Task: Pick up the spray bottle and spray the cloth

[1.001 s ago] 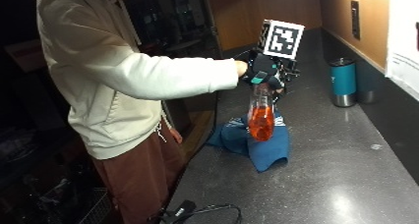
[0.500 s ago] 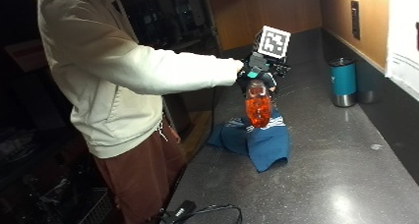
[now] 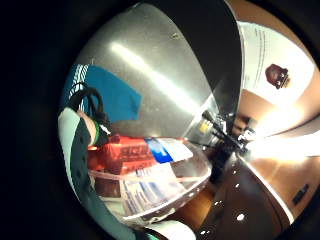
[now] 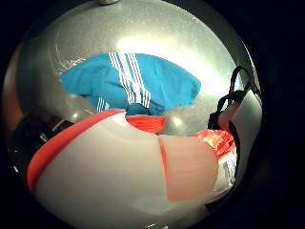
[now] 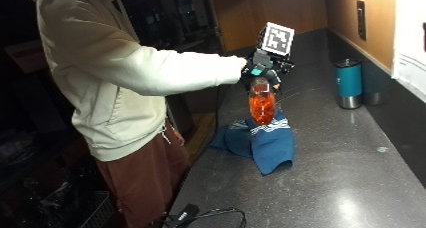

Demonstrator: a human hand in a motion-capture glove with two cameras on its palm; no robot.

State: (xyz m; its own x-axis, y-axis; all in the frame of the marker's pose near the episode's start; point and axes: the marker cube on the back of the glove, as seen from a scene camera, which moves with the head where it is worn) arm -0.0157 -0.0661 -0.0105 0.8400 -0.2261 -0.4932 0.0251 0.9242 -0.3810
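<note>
While my gloved right hand point(image 5: 261, 74) hangs above the grey speckled stone surface point(image 5: 346, 188), its fingers are curled round the neck of the clear plastic spray bottle of orange liquid point(image 5: 261, 102), which hangs below the hand, clear of the surface and over the blue cloth with white stripes point(image 5: 263, 140). From the thumb-side palm view the white spray head point(image 4: 105, 176) fills much of the picture, with the cloth point(image 4: 128, 86) spread on the surface beyond it.

I judge the bottle to be fairly full, so it carries some weight and the liquid will slosh if I swing it. Its plastic wall looks smooth and could slip, while the narrow neck under the head is the sensible place to hold, leaving a finger free for the trigger; I cannot see the trigger or which way the nozzle points. The cloth is soft and crumpled, draped near the surface's front edge, and will take the spray without shifting.

Off toward the wall stands a teal and steel insulated tumbler point(image 5: 348, 83), well apart from the cloth. A black cable point(image 5: 213, 215) lies at the near end. Neither stands in my way.
</note>
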